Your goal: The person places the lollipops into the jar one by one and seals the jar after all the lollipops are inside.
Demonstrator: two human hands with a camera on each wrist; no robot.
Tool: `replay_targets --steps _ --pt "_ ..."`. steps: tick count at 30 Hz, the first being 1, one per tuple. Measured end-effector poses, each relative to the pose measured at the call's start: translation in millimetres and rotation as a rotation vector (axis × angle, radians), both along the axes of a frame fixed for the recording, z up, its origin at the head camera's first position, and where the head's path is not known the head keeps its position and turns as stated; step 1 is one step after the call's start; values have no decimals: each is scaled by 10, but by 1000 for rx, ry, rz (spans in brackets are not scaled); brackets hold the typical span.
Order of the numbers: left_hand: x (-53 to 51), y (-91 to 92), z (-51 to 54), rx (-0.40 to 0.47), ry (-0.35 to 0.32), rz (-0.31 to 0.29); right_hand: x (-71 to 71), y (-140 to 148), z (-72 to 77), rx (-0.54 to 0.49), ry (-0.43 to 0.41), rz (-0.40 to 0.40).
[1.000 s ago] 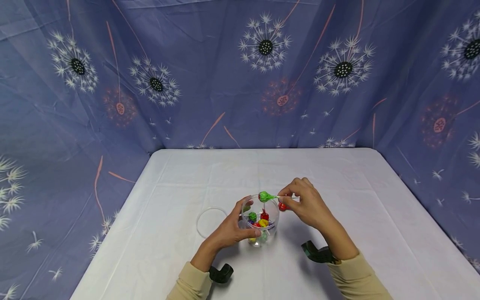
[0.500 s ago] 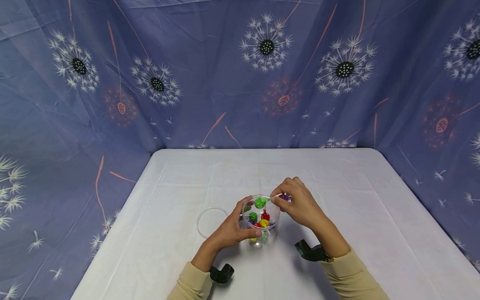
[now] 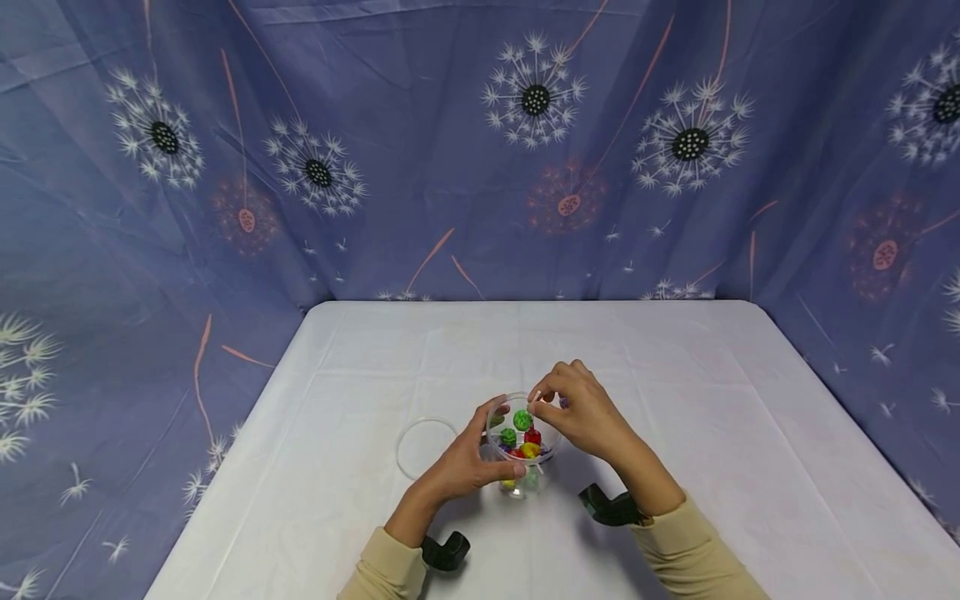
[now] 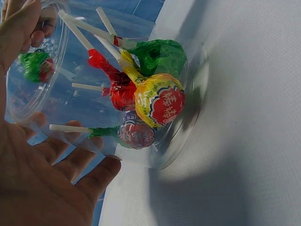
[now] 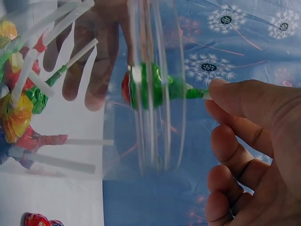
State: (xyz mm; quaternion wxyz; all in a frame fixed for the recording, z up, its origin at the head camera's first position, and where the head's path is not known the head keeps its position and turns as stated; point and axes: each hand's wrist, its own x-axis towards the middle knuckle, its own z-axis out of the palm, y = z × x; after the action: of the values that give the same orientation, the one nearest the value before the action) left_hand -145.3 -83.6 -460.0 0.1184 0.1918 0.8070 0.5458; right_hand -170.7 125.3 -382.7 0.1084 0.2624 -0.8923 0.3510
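In the head view my left hand (image 3: 467,463) grips a clear plastic jar (image 5: 141,162), thumb on the near side and fingers round the far side. Several wrapped lollipops lie inside, among them a yellow lollipop (image 4: 161,101), a red lollipop (image 4: 123,94) and a green lollipop (image 4: 162,56). My right hand (image 3: 583,412) pinches another green lollipop (image 5: 153,84) by its white stick between thumb and forefinger. Its wrapped head is inside the jar's mouth, apart from the candies lower down.
A clear ring-shaped lid (image 3: 398,448) lies on the white tablecloth (image 3: 360,383) left of the jar. Partly hidden behind my right hand is a purple wrapper (image 3: 565,402). A red wrapped lollipop (image 5: 36,220) shows outside the jar. A patterned blue curtain (image 3: 420,167) hangs behind the table.
My right hand has moved left and tipped the green lollipop downward, bringing its head from above the jar's rim into the mouth. My left hand keeps its grip on the jar.
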Motion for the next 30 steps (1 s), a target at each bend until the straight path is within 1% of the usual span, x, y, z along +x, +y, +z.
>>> replay_targets --steps 5,9,12,18,23,30 --pt "5 14 -2 -4 6 2 -1 -28 -35 -2 1 2" --pt "12 21 5 -10 -4 8 1 -45 -54 1 13 8" --pt "13 21 8 -11 -1 5 4 -50 -57 12 4 6" --pt "5 14 2 -20 13 2 3 -12 -48 38 -13 -14" --pt "3 7 0 -26 17 7 -14 62 -40 22 1 -39" --pt "-4 1 -8 -12 10 9 -30 154 -26 4 -34 -69"
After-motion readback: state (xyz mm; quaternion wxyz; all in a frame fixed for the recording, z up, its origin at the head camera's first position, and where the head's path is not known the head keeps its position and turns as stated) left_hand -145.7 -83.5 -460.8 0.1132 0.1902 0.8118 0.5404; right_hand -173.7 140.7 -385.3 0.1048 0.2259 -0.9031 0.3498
